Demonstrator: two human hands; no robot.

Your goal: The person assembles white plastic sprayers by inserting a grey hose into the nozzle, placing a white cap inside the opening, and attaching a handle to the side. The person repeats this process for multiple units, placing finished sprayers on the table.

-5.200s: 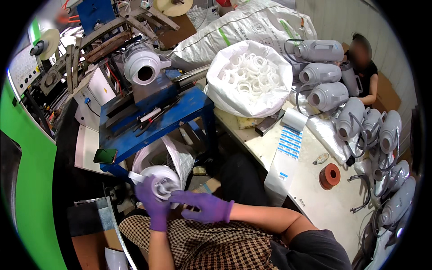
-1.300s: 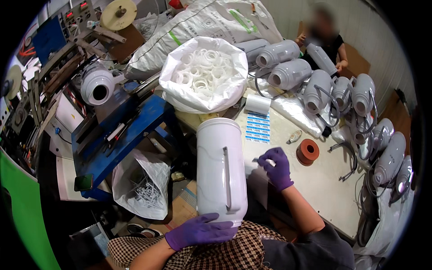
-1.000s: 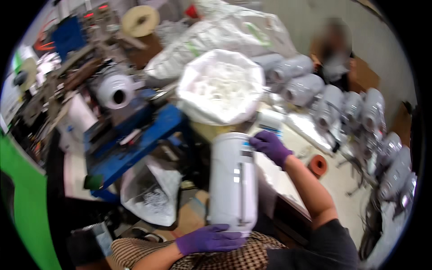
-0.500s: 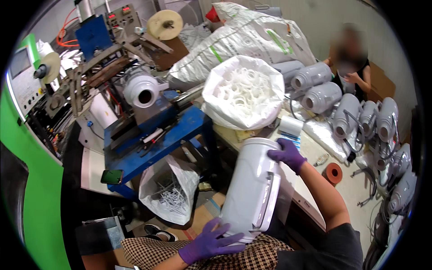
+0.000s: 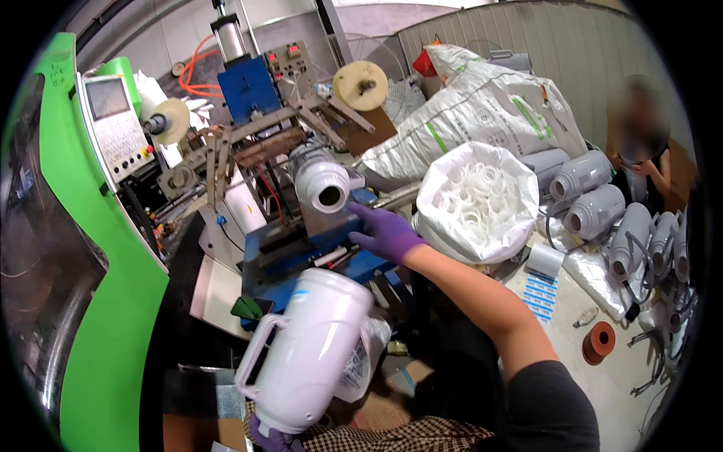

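My left hand [image 5: 276,437], in a purple glove, grips the bottom end of a pale grey plastic jug [image 5: 312,350]; most of its fingers are hidden behind the jug. The jug leans over my lap, its wide rim up and its long handle toward the left. My right hand [image 5: 388,232], also gloved in purple, is stretched out with fingers apart and holds nothing. Its fingertips are close to a second grey jug [image 5: 322,181] mounted lying on the machine, its round mouth facing me. I cannot tell whether they touch it.
A blue machine bench [image 5: 275,290] carries tools. Right of it are a white sack of plastic rings [image 5: 476,252], a brown roll [image 5: 599,343] and several finished grey jugs [image 5: 595,211]. A green machine [image 5: 113,324] stands left. Another person [image 5: 640,158] is at the far right.
The jug in my left hand has moved left and turned, its handle now on the left. My right hand has let go of its rim and reached toward the mounted jug. The view has shifted left.
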